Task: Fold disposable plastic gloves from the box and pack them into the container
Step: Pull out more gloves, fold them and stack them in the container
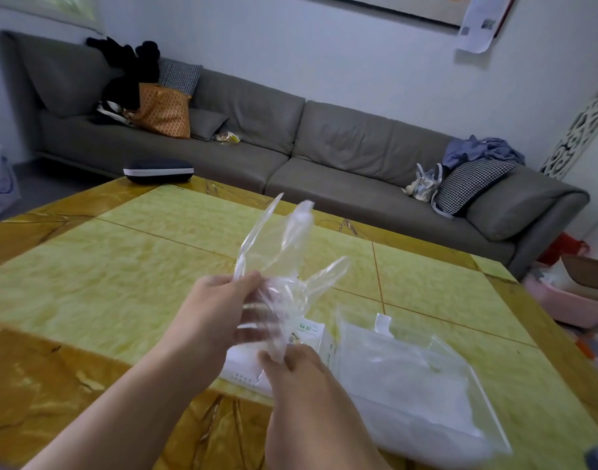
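While the glove [284, 266] hangs above the box [311, 330]: it is not yet folded.
Left hand [216, 310]: grip holds the glove's middle.
Right hand [290, 364]: grip pinches its cuff.
Container [409, 385]: right of the box, on the table [121, 266].
Next: likely flatten, then fold.

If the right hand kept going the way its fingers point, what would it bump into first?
Probably the white glove box, which lies just past the right hand that pinches the plastic glove. Depth is hard to judge; it might pass above the box.

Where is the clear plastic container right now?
In the head view, the clear plastic container lies on the yellow-green table, lower right, just right of the white glove box.
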`<act>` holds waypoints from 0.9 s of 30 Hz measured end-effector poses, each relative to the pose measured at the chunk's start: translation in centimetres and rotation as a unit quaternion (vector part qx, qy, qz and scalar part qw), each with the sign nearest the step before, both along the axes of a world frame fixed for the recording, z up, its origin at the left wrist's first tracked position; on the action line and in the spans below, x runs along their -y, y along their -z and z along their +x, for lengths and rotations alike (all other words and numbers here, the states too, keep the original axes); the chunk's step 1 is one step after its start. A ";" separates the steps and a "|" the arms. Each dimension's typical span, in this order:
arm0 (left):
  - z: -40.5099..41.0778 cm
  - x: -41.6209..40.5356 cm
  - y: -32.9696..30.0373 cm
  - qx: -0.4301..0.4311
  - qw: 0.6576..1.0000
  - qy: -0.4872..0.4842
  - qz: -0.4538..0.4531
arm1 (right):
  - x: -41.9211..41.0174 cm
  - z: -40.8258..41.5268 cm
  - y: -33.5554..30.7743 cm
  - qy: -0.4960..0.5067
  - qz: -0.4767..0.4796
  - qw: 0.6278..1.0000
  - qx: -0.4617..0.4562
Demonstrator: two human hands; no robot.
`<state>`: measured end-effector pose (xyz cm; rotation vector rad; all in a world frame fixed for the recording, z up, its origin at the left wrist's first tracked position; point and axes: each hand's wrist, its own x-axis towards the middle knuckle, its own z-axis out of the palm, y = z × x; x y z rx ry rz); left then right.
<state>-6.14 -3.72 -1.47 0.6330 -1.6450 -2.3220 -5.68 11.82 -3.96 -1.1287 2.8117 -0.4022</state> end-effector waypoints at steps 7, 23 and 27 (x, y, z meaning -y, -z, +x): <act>0.3 -1.5 -0.2 -0.070 0.995 0.077 -0.012 | -2.7 -1.6 -3.2 0.115 -0.449 0.807 0.365; 0.1 -3.4 0.8 -0.006 0.992 0.108 0.064 | -7.8 -6.7 -2.8 0.217 -0.520 0.784 0.260; 0.4 -4.4 1.0 -0.027 0.996 0.079 0.027 | -8.0 -6.7 -3.1 0.217 -0.551 0.744 0.309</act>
